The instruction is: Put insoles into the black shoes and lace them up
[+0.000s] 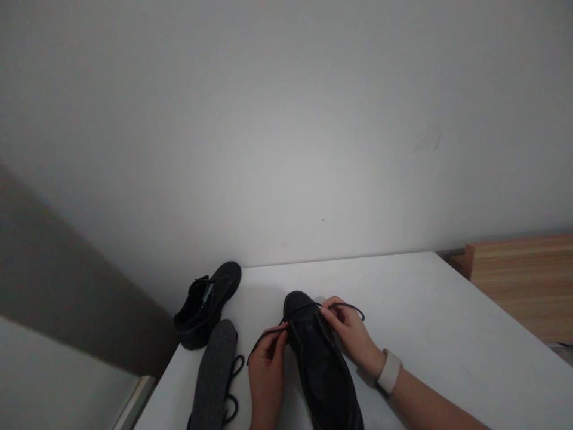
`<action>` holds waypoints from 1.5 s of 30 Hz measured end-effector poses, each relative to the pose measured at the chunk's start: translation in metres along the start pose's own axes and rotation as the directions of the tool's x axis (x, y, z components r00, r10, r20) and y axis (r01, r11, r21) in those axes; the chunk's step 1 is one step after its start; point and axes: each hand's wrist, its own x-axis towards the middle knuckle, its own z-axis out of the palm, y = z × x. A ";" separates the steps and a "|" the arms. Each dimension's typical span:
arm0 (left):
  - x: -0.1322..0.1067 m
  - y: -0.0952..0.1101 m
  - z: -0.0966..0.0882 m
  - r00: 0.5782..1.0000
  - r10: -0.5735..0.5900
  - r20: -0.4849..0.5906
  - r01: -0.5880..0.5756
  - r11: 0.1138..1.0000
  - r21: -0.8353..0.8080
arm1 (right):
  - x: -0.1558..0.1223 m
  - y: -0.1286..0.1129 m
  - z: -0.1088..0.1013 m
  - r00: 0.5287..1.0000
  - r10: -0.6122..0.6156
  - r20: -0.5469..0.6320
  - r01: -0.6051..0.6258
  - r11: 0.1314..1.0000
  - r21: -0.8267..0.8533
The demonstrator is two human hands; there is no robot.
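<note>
A black shoe (320, 364) stands on the white table with its toe pointing away from me. A thin black shoelace (344, 304) crosses its front part. My left hand (268, 370) is closed at the shoe's left side, pinching the lace, whose end hangs over the fingers. On the right side, my right hand (349, 328) pinches the lace between thumb and fingers, and the loose end curves out past it. To the left of my left hand lies a dark grey insole-shaped piece (216, 364), with a looped black lace (233, 406) along its right edge.
A second black shoe (203, 307) sits at the table's back left corner, near the wall. The white table (425, 322) reaches back to a pale wall (290, 149). A wooden furniture panel (521, 275) stands beyond the table's right edge.
</note>
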 end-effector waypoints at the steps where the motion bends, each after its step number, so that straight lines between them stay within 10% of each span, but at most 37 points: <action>1: 0.000 0.000 0.000 1.000 0.000 0.004 0.000 1.000 0.009 | 0.000 -0.001 0.000 1.000 -0.002 -0.008 0.002 1.000 0.000; 45: 0.004 -0.002 0.005 1.000 -0.019 0.005 0.019 0.999 -0.041 | 0.002 0.000 0.003 1.000 -0.014 0.012 0.014 1.000 -0.009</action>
